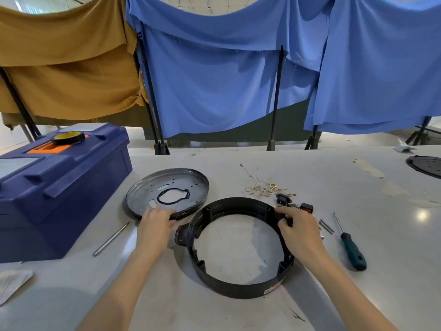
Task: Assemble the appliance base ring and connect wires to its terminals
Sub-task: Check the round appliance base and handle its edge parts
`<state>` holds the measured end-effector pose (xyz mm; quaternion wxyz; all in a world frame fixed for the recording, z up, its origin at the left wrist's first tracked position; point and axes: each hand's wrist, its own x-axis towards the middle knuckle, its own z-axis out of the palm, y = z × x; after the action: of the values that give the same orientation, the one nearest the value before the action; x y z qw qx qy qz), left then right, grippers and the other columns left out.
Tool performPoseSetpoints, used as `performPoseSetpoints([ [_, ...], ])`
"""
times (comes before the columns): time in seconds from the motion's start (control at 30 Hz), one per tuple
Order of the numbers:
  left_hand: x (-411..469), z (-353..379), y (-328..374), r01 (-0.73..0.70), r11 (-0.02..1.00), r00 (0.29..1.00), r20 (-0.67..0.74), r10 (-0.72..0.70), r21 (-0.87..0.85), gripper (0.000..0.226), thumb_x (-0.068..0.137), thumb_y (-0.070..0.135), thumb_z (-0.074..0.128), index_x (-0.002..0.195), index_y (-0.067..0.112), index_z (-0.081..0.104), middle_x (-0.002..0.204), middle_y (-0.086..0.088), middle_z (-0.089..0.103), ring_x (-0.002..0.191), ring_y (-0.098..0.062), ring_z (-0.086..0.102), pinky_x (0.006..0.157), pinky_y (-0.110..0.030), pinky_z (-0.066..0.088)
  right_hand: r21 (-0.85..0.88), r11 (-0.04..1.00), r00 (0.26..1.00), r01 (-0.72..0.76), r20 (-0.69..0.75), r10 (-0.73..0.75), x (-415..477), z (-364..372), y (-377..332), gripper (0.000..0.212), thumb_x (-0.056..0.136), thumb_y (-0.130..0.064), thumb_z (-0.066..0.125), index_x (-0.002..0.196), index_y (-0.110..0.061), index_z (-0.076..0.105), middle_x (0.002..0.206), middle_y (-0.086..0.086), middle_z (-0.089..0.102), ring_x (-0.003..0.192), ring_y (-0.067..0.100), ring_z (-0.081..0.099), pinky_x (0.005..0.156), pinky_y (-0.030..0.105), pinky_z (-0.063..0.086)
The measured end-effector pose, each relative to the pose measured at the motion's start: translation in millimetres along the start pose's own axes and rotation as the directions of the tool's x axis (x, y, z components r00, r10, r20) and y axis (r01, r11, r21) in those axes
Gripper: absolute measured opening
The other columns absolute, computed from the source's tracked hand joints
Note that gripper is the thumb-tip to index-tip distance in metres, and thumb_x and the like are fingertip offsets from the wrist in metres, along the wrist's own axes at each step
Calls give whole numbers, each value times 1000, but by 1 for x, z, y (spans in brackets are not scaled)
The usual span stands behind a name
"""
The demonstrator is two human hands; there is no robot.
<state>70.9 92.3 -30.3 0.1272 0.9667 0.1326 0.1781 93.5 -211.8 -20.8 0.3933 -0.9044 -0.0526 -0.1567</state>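
Observation:
A black plastic base ring (229, 286) lies flat on the white table in front of me. My right hand (299, 231) grips its right rim, fingers curled over the edge. A round grey metal plate (191, 182) with a black gasket at its centre hole lies to the left of the ring. My left hand (155, 223) rests on the plate's near edge, fingers curled over the rim. Behind the ring lie white wires with brass terminals (263, 188), a black socket (282, 199) and a red switch (306, 207).
A blue toolbox (59, 192) with a roll of tape (68, 137) on top stands at the left. A metal rod (111, 238) lies beside it. A green-handled screwdriver (350, 247) and small metal pins (325, 226) lie right of the ring. Blue and tan cloths hang behind.

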Motion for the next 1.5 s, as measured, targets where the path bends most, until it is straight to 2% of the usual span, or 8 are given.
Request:
performPoseSetpoints([
  [0.33,-7,-27,14,-58,998,990,-130,58,-1,40,81,-10,52,108,16,68,96,4,71,98,-19,61,75,-36,51,38,999,1000,-19,4,19,-3,-3,-3,38,91,-2,48,122,-13,66,123,3,66,90,21,63,84,35,52],
  [0.47,-19,-48,30,-140,988,979,-157,128,-68,49,78,-16,52,113,12,70,102,-7,73,113,-25,59,86,-42,50,74,997,1000,-11,16,9,-5,-6,-2,32,95,-6,49,119,-13,68,102,1,70,63,2,52,63,19,43],
  [0.53,-28,-58,39,-207,972,966,-181,186,-108,45,80,-16,55,112,10,72,110,-13,70,112,-25,62,89,-45,50,109,994,999,18,-39,-14,-6,-10,-4,26,95,-11,52,113,-12,70,100,0,71,72,3,58,67,20,44],
  [0.63,-44,-70,54,-320,932,935,-213,282,-168,45,73,-22,61,103,8,75,106,-14,72,95,-22,71,80,-41,57,204,978,995,39,-97,-20,-3,-20,-12,24,97,-18,52,107,-11,72,97,4,73,98,23,64,86,36,51],
  [0.83,-78,-78,87,-514,851,847,-223,483,-109,30,56,-17,73,76,6,76,71,-10,73,67,-25,73,49,-37,58,470,881,998,-59,48,42,-5,-42,-35,26,93,-42,56,91,-22,72,71,-2,72,60,11,66,65,29,56],
  [1.07,-114,-74,113,-640,761,754,-103,649,103,35,37,10,90,61,16,65,77,-1,75,83,-13,73,33,-24,41,411,895,979,-172,175,108,-16,-54,-31,20,85,-6,53,70,-8,66,49,6,58,40,15,49,46,24,41],
  [1.2,-126,-66,124,-739,664,665,-31,746,115,38,39,20,90,73,19,73,76,14,71,112,-9,63,46,-22,52,248,958,981,-146,162,108,-15,-56,-22,22,83,-2,50,64,8,47,55,11,42,49,18,35,52,26,27],
  [1.5,-129,-50,133,-834,550,550,14,835,-35,36,58,28,88,92,23,78,103,17,72,112,-4,62,87,-17,52,119,992,983,-45,180,23,-14,-55,-5,20,82,1,50,63,8,48,57,9,34,58,19,26,57,30,21],
])
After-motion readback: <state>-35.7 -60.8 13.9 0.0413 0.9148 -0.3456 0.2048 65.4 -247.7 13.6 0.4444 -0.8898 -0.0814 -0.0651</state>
